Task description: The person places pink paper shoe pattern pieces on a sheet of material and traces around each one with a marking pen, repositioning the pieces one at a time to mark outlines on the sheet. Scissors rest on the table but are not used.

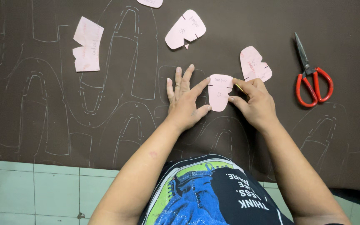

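Head view: A dark brown sheet (pixel 42 54) marked with pale traced outlines lay over a tiled floor (pixel 30 191). At the centre of the frame, a small pink paper template (pixel 219 92) rested flat on the sheet. The left hand (pixel 185 100) lay palm down at 9 o'clock of the template, fingers (pixel 179 81) spread wide, with index tip and thumb pressing its left edge. The right hand (pixel 253 102) sat at 3 o'clock of it, fingers narrow, pinching a thin yellowish marking tool (pixel 239 87) against the template's right edge. A second pink template (pixel 255 64) lay at 1 o'clock of the right hand, just beside it. A third (pixel 185 30) and a fourth (pixel 87 43) lay toward 12 and 10 o'clock. Red-handled scissors (pixel 313 77) lay well apart at 3 o'clock, blades closed.
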{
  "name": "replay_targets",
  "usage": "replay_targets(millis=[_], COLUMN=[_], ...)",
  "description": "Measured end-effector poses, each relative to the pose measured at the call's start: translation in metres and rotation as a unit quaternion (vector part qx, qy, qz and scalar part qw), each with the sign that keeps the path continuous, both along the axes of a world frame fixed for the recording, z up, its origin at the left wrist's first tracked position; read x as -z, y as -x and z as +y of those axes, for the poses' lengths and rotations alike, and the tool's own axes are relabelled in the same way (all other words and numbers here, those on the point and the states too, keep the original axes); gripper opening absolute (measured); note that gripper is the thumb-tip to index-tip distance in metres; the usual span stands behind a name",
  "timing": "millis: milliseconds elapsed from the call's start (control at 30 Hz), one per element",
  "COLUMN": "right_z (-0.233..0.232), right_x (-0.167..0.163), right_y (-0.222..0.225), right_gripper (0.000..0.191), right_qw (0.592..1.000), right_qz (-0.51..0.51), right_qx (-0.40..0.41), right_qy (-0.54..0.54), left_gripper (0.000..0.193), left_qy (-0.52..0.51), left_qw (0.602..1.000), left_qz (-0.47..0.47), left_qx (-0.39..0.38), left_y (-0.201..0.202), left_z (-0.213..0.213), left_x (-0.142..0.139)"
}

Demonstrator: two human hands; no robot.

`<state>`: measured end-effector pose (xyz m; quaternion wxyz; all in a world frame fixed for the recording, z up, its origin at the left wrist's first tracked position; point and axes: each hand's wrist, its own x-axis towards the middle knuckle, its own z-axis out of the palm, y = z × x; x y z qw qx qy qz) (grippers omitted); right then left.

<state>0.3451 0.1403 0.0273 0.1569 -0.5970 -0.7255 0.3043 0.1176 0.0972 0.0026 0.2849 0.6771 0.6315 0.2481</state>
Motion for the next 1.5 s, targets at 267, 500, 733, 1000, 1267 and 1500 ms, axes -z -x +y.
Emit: replay_targets(millis=[267,500,733,1000,1267,1500], right_z=[0.002,0.001,0.014,0.029,0.032,0.042], right_x=[0.001,0.004,-0.009,-0.037,-0.03,-0.027], right_y=[-0.001,-0.003,0.005,0.043,0.048,0.048], right_gripper=[0.049,0.05,0.013,0.017,0.014,0.016], right_qw=[1.0,1.0,0.99,0.982,0.953,0.933], right_qz=[-0.01,-0.006,0.074,0.038,0.0,-0.048], right_qx=[-0.007,-0.021,-0.069,-0.159,-0.301,-0.317], right_qy=[0.002,-0.008,-0.101,0.094,-0.031,-0.162], left_gripper=[0.08,0.065,0.047,0.071,0.035,0.045], left_qy=[0.003,-0.032,0.048,0.142,0.156,0.104], left_qw=[1.0,0.998,0.976,0.982,0.982,0.989], left_qz=[0.002,0.048,0.15,0.078,0.05,0.058], left_qx=[-0.001,0.017,0.149,0.1,0.092,0.083], left_y=[0.0,-0.006,-0.049,-0.068,-0.065,-0.065], left_z=[0.0,-0.001,-0.027,-0.029,-0.032,-0.032], left_x=[0.0,-0.005,-0.011,0.009,0.015,0.011])
